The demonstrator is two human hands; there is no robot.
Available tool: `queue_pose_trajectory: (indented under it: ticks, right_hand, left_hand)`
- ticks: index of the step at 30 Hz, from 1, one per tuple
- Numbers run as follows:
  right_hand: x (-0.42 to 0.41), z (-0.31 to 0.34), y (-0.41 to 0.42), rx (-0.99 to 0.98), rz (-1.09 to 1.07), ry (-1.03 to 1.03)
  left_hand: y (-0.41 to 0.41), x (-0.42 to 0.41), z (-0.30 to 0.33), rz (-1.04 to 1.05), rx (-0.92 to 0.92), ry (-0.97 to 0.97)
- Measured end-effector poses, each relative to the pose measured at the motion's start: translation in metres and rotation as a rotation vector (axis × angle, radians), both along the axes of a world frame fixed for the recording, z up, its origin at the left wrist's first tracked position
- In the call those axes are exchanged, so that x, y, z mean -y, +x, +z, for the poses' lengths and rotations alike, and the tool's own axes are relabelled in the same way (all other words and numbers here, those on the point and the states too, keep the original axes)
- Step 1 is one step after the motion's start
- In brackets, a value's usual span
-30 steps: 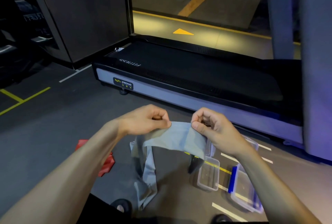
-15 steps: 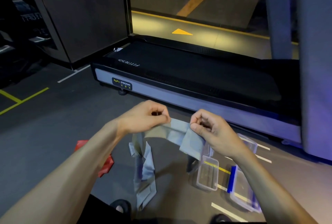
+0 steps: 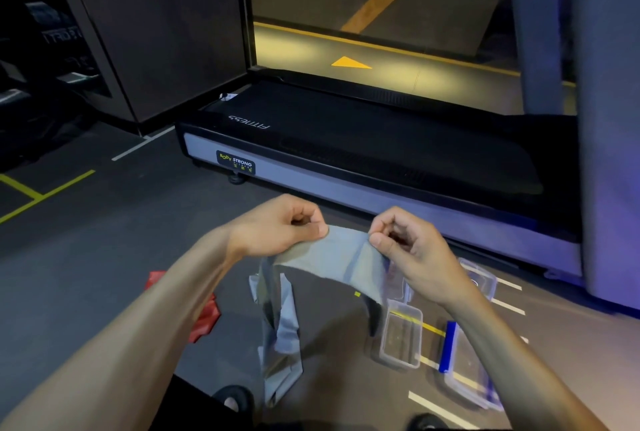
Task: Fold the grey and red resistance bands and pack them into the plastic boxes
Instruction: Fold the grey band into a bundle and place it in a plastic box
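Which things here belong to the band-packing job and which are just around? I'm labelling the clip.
Job: grey band, pinched by left hand and right hand; red band on floor; clear boxes.
Around: treadmill; yellow floor lines.

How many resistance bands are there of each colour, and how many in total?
Grey band: 1, pinched between the left hand and the right hand.
Red band: 1, lying on the floor, partly hidden by the left forearm.
Total: 2 bands.
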State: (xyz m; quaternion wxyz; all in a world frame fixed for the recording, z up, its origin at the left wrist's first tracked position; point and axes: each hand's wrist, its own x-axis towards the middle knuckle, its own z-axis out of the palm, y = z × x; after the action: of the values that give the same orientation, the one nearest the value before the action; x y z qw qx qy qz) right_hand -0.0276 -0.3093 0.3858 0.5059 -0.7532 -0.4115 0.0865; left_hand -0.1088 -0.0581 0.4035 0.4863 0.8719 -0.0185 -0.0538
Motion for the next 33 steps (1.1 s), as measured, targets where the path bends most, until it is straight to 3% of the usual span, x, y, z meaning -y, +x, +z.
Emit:
queue_pose_trajectory:
  ticks: [2, 5, 7, 10, 20, 25, 29, 33]
  right_hand:
    - [-0.002, 0.001, -0.003, -0.019, 0.001, 0.025]
    - [-0.002, 0.001, -0.003, -0.019, -0.035, 0.043]
    - [-0.001, 0.0, -0.002, 0.011, -0.064, 0.012]
    - [-0.002, 0.001, -0.006, 0.066, -0.04, -0.034]
    - [0.0, 0.003, 0.001, -0.015, -0.036, 0.015]
    - [0.0, 0.004, -0.001, -0.02, -0.018, 0.038]
    - [0.001, 0.003, 0.003, -0.033, -0.036, 0.029]
    - [0.003, 0.002, 0.006, -0.037, -0.04, 0.008]
  left_hand:
    - [0.0, 0.001, -0.004, -0.004, 0.015, 0.066]
    - [-0.001, 0.003, -0.001, -0.021, 0.02, -0.074]
    - [0.0, 0.003, -0.001, -0.016, 0.052, -0.008]
    - [0.0, 0.005, -0.002, -0.053, 0.06, -0.078]
    - [-0.003, 0.001, 0.006, -0.067, -0.104, -0.284]
    - [-0.001, -0.004, -0.004, 0.026, -0.003, -0.022]
    - [-0.001, -0.008, -0.004, 0.014, 0.046, -0.079]
    - [-0.002, -0.009, -0.003, -0.046, 0.051, 0.03]
